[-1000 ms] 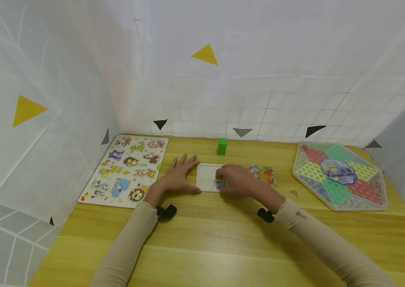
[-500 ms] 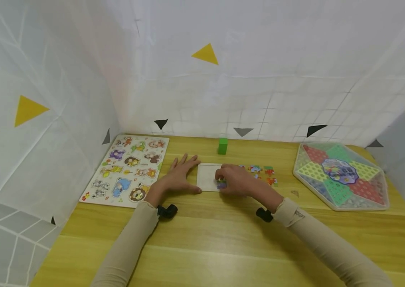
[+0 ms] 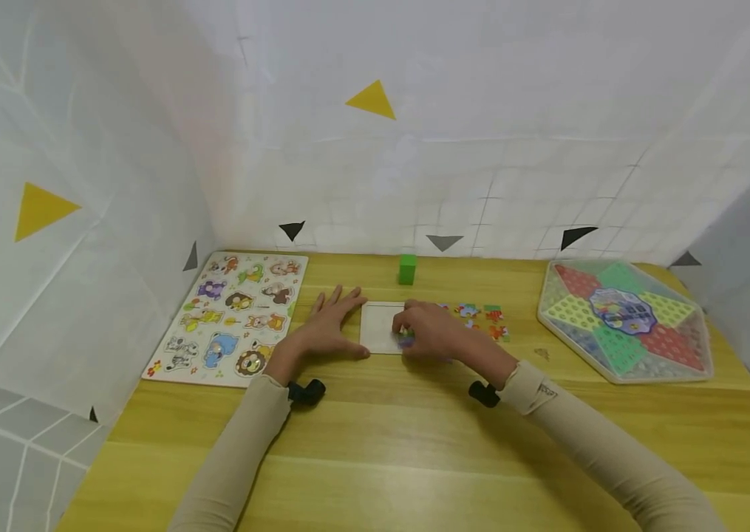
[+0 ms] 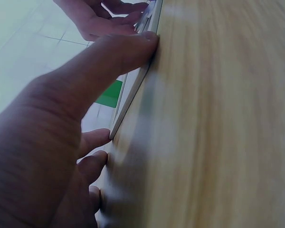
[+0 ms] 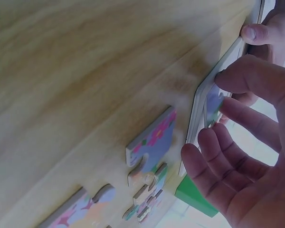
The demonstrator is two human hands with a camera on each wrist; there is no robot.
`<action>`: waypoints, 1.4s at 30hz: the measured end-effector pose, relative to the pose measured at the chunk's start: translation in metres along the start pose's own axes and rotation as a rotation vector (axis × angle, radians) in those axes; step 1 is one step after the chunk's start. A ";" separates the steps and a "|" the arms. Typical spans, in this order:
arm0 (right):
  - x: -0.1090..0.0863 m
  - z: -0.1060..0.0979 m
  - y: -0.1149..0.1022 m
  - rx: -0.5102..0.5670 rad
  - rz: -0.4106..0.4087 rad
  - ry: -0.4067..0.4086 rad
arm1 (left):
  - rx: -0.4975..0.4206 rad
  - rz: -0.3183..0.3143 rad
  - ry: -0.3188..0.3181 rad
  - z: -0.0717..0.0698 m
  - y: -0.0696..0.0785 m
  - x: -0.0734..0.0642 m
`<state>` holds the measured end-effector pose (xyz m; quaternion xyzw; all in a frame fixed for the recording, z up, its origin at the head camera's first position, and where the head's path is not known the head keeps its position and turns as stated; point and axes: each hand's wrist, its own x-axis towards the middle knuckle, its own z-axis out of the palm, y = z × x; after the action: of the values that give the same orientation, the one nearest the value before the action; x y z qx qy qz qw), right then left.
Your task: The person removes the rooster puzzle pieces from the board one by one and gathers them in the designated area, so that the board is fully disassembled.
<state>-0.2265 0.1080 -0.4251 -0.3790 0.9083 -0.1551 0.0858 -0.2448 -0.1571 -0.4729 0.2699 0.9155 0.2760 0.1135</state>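
Observation:
A small white puzzle tray lies on the wooden table between the hands. My left hand rests at the tray's left side with fingers spread. Its thumb touches the near edge and a fingertip meets the far corner. Over the tray's right part, my right hand pinches a purple and green jigsaw piece between thumb and forefinger, low at the tray's surface. Most of that piece is hidden by the fingers in the head view. Loose jigsaw pieces lie just right of the tray, partly behind the right hand.
A green block stands behind the tray. An animal puzzle board lies on the left, partly behind the left wrist. On the right is a six-sided Chinese checkers box. White sheeting closes off the back and sides.
The right hand has shifted very slightly on the tray with the jigsaw piece. The left hand keeps its place; the head view has moved a little.

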 end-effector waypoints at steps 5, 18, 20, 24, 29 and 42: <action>0.001 0.000 -0.001 -0.010 -0.001 0.018 | -0.013 0.003 0.012 -0.002 0.001 -0.002; 0.003 0.005 -0.008 -0.009 0.056 0.007 | 0.006 -0.007 0.003 -0.002 0.000 -0.006; 0.003 0.006 -0.008 -0.016 0.063 0.010 | 0.006 -0.003 0.002 -0.001 -0.001 -0.006; 0.002 0.006 -0.008 -0.021 0.058 0.007 | 0.003 0.005 0.004 0.000 -0.002 -0.006; 0.002 0.006 -0.007 -0.026 0.038 0.013 | 0.000 0.015 0.004 -0.001 -0.002 -0.005; -0.011 0.001 -0.002 -0.025 0.050 0.088 | -0.001 0.025 0.009 0.000 0.001 -0.003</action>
<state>-0.2168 0.1142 -0.4251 -0.3501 0.9222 -0.1579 0.0447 -0.2421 -0.1578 -0.4716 0.2798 0.9124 0.2792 0.1059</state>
